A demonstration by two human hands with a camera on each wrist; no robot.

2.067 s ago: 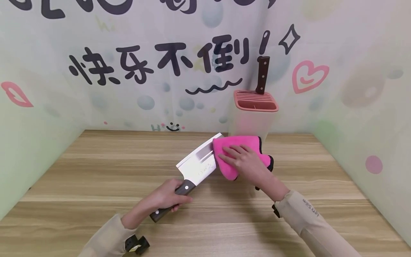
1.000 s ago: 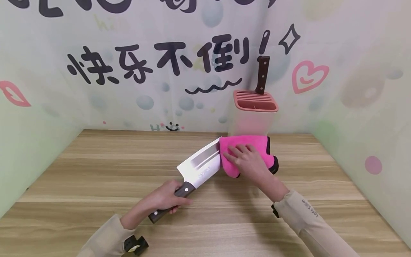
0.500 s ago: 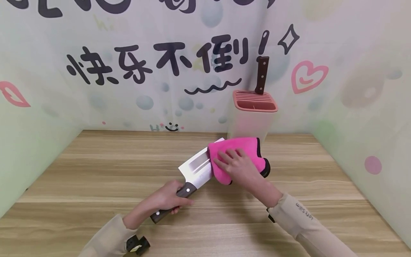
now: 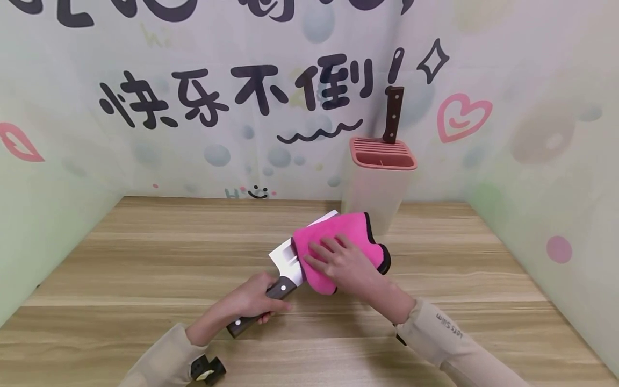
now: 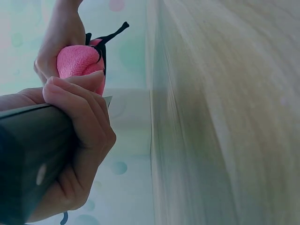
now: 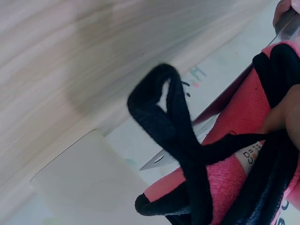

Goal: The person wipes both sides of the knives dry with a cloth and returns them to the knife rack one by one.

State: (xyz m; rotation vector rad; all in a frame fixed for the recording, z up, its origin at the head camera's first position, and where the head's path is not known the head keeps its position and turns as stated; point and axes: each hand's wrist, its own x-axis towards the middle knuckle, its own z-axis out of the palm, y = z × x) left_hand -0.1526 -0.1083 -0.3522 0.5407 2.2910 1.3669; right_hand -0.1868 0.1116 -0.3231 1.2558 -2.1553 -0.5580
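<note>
My left hand [image 4: 251, 295] grips the dark riveted handle [image 4: 280, 288] of a cleaver, whose blade [image 4: 284, 258] points away and to the right above the table. A pink cloth [image 4: 357, 228] with black edging is folded over the blade and hides most of it. Spread across the cloth's top are the fingers of my right hand [image 4: 344, 269]; the right wrist view shows its thumb [image 6: 279, 115] on the cloth's other side. There, a blade corner with a hole [image 6: 158, 159] sticks out past the cloth, and a black loop [image 6: 157, 115] dangles from it.
Behind the cloth, against the printed wall, stands a cream knife block [image 4: 372, 193] with a pink slotted top. A brown-handled knife [image 4: 394, 115] is upright in it. The wood-grain table [image 4: 145, 258] has walls at its back and both sides.
My right hand slides the cloth outward to the blade's far end, then back down and left toward the handle, covering more of the blade near it. My left hand stays nearly still.
</note>
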